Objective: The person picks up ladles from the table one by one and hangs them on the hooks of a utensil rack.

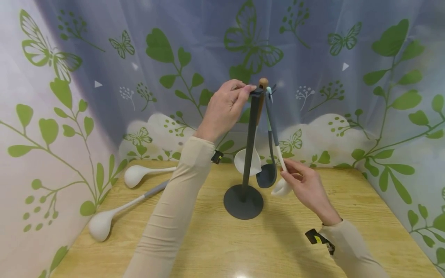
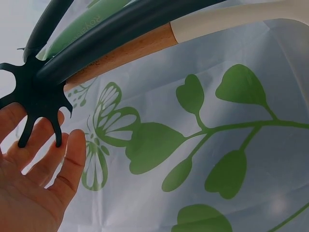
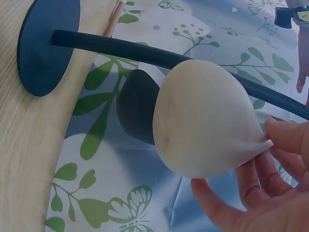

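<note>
A dark utensil stand (image 1: 249, 143) with a round base stands upright on the table. My left hand (image 1: 224, 108) pinches the edge of its hooked top (image 2: 44, 92), and the left wrist view shows fingers beneath the prongs. My right hand (image 1: 306, 185) pinches the white neck of a white spoon (image 3: 205, 118) with a grey handle (image 1: 272, 119), whose upper end is at the hooks. Beside it hang a dark ladle (image 1: 267, 176) with a green handle part and a white-headed utensil (image 1: 243, 158) with a wooden handle (image 2: 125, 60).
Two white ladles lie at the table's left: a plain one (image 1: 135, 175) farther back and a grey-handled one (image 1: 101, 226) nearer. The left forearm (image 1: 174, 208) overlaps their handle ends. A curtain (image 1: 208, 38) printed with leaves and butterflies rises behind the wooden table (image 1: 215, 251).
</note>
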A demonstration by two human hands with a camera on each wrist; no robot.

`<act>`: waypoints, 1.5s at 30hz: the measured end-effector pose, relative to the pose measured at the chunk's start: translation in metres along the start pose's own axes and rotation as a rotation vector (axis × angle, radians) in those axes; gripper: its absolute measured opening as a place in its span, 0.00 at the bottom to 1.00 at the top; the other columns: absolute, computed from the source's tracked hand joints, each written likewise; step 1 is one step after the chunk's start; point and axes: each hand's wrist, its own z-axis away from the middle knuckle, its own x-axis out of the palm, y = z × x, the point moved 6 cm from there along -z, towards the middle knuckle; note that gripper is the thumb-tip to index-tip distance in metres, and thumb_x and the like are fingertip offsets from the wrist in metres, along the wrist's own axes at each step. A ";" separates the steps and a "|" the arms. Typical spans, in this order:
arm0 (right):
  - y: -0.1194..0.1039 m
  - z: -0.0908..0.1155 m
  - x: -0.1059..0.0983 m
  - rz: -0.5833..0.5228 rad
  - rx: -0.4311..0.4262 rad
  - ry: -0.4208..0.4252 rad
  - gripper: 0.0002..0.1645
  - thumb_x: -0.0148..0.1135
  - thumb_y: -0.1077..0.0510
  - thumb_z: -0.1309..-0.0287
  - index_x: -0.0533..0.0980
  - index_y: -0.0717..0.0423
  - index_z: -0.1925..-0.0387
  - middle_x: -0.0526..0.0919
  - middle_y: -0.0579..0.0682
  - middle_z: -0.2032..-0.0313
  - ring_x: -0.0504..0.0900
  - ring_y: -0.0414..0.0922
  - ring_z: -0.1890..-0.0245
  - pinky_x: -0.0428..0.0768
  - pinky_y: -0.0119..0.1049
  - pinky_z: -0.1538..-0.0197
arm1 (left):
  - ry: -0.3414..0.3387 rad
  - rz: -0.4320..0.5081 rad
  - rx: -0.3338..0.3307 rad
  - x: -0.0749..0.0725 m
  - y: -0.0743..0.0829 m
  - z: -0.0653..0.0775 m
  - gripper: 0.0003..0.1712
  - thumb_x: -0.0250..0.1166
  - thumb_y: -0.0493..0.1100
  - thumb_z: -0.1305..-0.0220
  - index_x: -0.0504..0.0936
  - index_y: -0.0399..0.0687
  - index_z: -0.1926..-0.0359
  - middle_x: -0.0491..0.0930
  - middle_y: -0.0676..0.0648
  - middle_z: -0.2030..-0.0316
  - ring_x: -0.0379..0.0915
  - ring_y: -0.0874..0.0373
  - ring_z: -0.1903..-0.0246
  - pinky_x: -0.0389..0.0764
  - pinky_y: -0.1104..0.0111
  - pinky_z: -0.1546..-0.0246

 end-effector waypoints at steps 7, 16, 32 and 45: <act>-0.001 -0.003 0.003 0.016 -0.005 -0.003 0.24 0.60 0.55 0.37 0.73 0.56 0.41 0.82 0.59 0.57 0.79 0.49 0.58 0.79 0.55 0.51 | 0.015 -0.001 0.011 0.000 0.000 0.000 0.23 0.42 0.48 0.24 0.83 0.47 0.50 0.78 0.48 0.53 0.68 0.58 0.51 0.73 0.63 0.59; -0.001 -0.006 0.006 0.000 0.009 -0.005 0.25 0.59 0.53 0.37 0.73 0.57 0.41 0.81 0.59 0.56 0.79 0.50 0.57 0.78 0.55 0.51 | -0.001 0.010 -0.013 0.001 0.000 0.000 0.24 0.40 0.49 0.24 0.82 0.47 0.48 0.77 0.49 0.52 0.67 0.60 0.49 0.73 0.63 0.57; -0.011 -0.017 0.005 0.002 0.004 0.010 0.25 0.58 0.49 0.36 0.74 0.56 0.41 0.81 0.60 0.54 0.80 0.52 0.55 0.78 0.55 0.50 | 0.012 0.007 0.002 0.001 0.001 0.000 0.24 0.40 0.47 0.23 0.82 0.47 0.47 0.78 0.48 0.53 0.67 0.59 0.48 0.73 0.63 0.54; -0.095 -0.043 -0.019 -0.105 -0.186 0.252 0.18 0.56 0.64 0.36 0.74 0.68 0.46 0.77 0.62 0.51 0.75 0.50 0.51 0.77 0.39 0.46 | 0.009 -0.009 -0.014 0.002 -0.001 0.000 0.23 0.38 0.47 0.23 0.79 0.47 0.47 0.77 0.47 0.49 0.64 0.60 0.43 0.69 0.64 0.43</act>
